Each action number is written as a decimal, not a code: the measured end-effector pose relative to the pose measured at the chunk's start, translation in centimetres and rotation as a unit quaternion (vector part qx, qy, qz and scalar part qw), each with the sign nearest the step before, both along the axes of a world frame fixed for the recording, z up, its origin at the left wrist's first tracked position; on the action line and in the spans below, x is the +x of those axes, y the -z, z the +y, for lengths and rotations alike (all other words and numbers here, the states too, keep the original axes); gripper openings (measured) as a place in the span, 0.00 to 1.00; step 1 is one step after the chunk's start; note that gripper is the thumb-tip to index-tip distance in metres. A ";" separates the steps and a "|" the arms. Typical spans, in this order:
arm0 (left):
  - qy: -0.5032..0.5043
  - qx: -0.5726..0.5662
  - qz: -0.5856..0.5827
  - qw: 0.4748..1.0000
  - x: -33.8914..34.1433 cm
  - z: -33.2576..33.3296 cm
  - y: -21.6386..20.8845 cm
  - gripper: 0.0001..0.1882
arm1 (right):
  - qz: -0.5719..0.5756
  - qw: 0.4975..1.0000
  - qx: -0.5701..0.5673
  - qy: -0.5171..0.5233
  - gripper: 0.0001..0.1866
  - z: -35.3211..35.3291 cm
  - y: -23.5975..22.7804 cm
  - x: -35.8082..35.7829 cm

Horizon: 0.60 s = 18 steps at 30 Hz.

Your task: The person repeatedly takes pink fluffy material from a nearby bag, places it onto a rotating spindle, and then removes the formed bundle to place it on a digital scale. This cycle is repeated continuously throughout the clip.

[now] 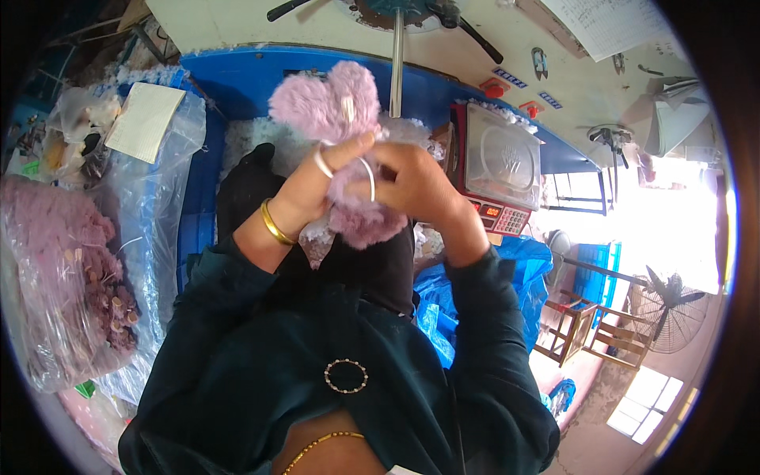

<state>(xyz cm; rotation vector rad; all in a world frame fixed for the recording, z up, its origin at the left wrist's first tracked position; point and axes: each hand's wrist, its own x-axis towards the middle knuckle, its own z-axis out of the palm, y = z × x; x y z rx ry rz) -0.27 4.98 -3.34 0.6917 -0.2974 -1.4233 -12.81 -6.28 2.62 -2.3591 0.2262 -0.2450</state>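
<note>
A fluffy pinkish-purple plush piece (369, 227) is gripped between my two hands above my lap. Its two rounded upper lobes (328, 103) stick up past my fingers, with a small pale strip on one of them. My left hand (323, 176) is closed around its middle from the left, thumb stretched across the top. From the right, my right hand (412, 178) presses bent fingers into the fur. White bands circle digits on both hands. Part of the plush is hidden behind my fingers. White stuffing (261, 136) lies in the blue trough (237, 79) beyond.
A metal tube (397, 67) points down over the trough. On the right stand a scale with a red display (492, 211), a chair (617, 336) and a fan (666, 309). To the left, a clear plastic bag (47, 317) holds several purple plush pieces, near a paper sheet (146, 119).
</note>
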 end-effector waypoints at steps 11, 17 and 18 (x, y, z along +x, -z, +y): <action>-0.132 0.015 -0.140 0.981 0.4 -4.5 -1.4 0.18 | -0.187 0.951 -0.156 0.190 0.13 -7.7 0.6 6.5; -0.174 -0.015 -0.509 0.843 -0.9 -3.1 -2.1 0.14 | -0.150 0.940 -0.157 0.262 0.11 -8.4 1.7 8.1; -0.193 -0.031 -0.519 0.832 -1.8 -2.6 -2.7 0.16 | -0.131 0.938 -0.143 0.286 0.11 -7.5 1.5 7.7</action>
